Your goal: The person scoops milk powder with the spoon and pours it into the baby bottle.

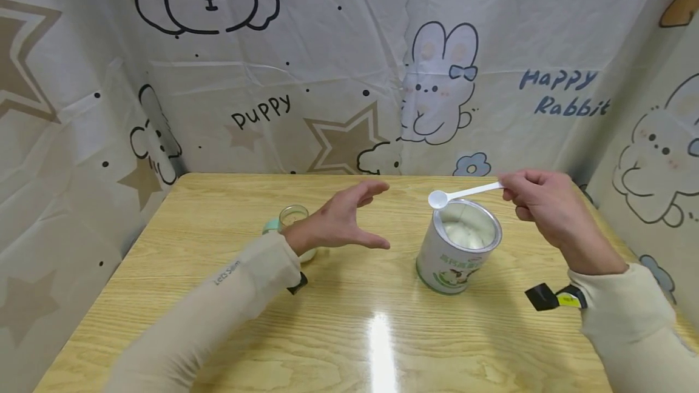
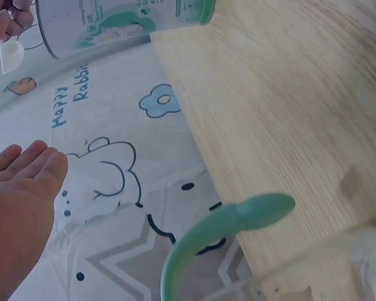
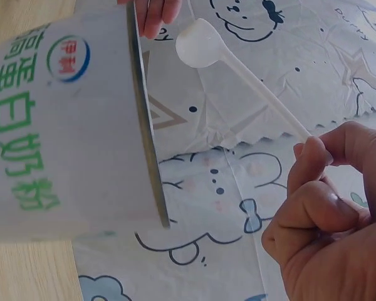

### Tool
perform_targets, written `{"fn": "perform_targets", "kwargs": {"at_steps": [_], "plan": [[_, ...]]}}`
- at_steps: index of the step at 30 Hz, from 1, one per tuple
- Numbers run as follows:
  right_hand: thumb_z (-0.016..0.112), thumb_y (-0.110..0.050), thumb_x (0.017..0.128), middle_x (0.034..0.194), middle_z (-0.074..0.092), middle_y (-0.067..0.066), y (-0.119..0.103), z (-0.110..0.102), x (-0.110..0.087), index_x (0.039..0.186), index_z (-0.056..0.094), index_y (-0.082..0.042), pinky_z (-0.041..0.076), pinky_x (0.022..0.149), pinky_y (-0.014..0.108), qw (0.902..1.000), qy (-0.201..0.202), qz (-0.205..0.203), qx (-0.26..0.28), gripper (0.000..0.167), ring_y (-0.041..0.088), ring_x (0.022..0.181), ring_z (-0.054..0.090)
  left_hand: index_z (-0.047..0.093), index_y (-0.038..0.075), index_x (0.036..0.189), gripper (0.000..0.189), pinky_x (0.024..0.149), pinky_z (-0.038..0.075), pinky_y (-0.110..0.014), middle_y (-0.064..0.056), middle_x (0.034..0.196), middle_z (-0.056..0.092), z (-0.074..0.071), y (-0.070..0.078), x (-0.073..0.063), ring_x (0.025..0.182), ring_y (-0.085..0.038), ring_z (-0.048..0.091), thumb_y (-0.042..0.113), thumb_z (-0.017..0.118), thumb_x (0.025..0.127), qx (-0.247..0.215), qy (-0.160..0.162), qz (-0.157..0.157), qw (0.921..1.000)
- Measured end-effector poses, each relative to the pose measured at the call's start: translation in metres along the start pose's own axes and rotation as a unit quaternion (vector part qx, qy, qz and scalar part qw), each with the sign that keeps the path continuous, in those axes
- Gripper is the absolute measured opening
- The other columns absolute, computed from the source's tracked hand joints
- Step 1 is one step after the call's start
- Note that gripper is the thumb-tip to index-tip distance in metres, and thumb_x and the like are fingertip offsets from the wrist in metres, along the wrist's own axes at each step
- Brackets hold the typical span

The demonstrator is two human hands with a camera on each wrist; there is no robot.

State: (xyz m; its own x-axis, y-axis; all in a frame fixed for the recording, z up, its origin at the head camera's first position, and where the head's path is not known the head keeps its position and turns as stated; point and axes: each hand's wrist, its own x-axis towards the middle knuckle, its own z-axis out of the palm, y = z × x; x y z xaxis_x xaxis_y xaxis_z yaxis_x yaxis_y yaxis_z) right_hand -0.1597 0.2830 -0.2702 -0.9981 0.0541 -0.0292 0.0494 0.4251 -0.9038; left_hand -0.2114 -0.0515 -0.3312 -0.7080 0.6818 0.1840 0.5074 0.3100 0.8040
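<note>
My right hand [image 1: 540, 202] pinches the handle end of a white plastic scoop [image 1: 438, 200], whose bowl is held out level with the near-left rim of a milk powder can [image 1: 445, 268]. The can stands upright, its top uncovered, with pale powder [image 1: 469, 234] inside. To its left, my left hand [image 1: 346, 216] is raised over the table with thumb and fingers spread apart, holding nothing. Behind the left wrist stands a glass mug [image 1: 295, 214], partly hidden, and its curved green handle [image 2: 203, 232] shows in the left wrist view.
The wooden table [image 1: 349, 326] has a bright light reflection near its front. A printed curtain [image 1: 338, 77] with cartoon animals and stars hangs behind the table and along both sides. Something white [image 2: 373, 276] shows inside the mug.
</note>
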Motion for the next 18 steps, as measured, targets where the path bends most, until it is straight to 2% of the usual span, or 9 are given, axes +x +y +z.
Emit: {"fn": "perform_targets", "kwargs": {"at_steps": [8, 18], "plan": [[0.057, -0.025, 0.103, 0.073, 0.055, -0.007, 0.010, -0.010, -0.003, 0.078, 0.065, -0.018, 0.042, 0.049, 0.020, 0.9994, 0.007, -0.006, 0.034, 0.027, 0.009, 0.058, 0.046, 0.037, 0.001, 0.148, 0.095, 0.115, 0.030, -0.021, -0.012, 0.153, 0.041, 0.012, 0.002, 0.010, 0.143, -0.022, 0.037, 0.015, 0.092, 0.072, -0.004, -0.004, 0.024, 0.9997], [0.055, -0.019, 0.103, 0.068, 0.053, -0.004, 0.019, -0.016, -0.005, 0.074, 0.065, -0.016, 0.040, 0.045, 0.019, 0.9944, 0.013, 0.007, 0.105, 0.030, 0.009, 0.053, 0.043, 0.038, 0.001, 0.148, 0.095, 0.114, 0.031, -0.021, -0.012, 0.152, 0.042, 0.026, 0.004, 0.019, 0.142, -0.021, 0.038, 0.013, 0.092, 0.072, -0.016, -0.007, 0.023, 0.9996]]}}
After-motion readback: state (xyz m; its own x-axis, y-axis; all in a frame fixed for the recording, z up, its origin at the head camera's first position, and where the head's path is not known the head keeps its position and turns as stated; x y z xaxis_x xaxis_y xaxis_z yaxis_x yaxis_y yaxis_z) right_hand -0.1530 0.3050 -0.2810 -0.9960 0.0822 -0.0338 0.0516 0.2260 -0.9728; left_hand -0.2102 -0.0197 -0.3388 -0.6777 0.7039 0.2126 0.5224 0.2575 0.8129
